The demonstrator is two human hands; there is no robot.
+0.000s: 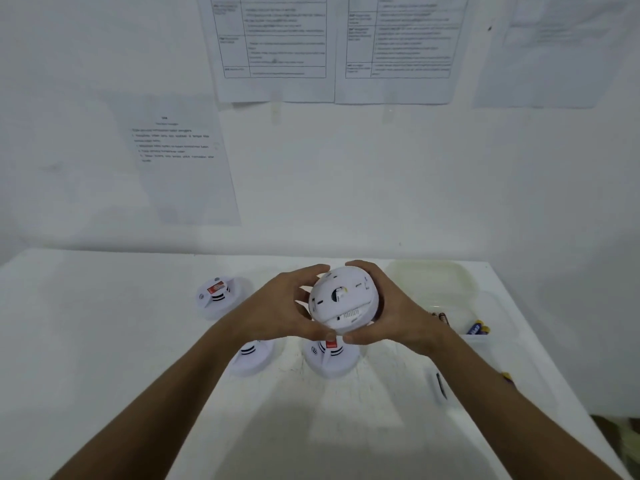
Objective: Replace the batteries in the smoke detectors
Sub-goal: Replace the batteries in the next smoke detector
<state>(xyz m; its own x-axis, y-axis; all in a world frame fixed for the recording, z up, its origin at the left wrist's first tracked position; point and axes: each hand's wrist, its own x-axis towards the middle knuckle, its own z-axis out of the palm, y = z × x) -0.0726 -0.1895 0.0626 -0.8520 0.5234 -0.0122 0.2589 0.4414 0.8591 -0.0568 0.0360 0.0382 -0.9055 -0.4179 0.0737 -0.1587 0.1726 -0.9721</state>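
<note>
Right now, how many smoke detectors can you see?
4, possibly more hidden. One detector is held in both hands, one lies far left on the table, one under the left forearm, one below the hands.

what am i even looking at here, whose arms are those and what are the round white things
One picture, taken by a camera worn on a person's head, looking forward and down, so the arms are that person's own. The left hand and right hand together grip a round white smoke detector, held above the white table with its back side showing. Three more detectors lie on the table: one far left, two nearer. At right, a clear plastic container holds batteries. Printed papers hang on the wall.
</note>
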